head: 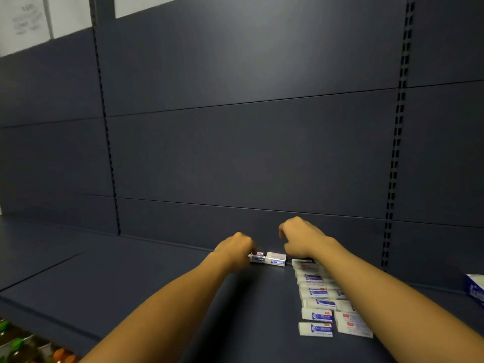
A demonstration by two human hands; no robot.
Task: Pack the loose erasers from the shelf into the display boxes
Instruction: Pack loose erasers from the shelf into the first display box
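Note:
Several white erasers with blue and red sleeves (318, 305) lie in two rows on the dark blue shelf (131, 279), partly under my right forearm. Two more erasers (275, 259) sit side by side near the back wall. My left hand (234, 248), fingers curled, holds the left end of that pair. My right hand (301, 238) hovers just right of and above them with its fingers curled downward; whether it holds anything is hidden. A blue and white display box (475, 288) shows at the right edge.
The shelf's back panel (248, 153) rises directly behind the hands, with slotted uprights (392, 179) at left and right. Bottles with green and orange caps (23, 347) stand on a lower level at the bottom left. Paper sheets (39, 19) hang at the top left.

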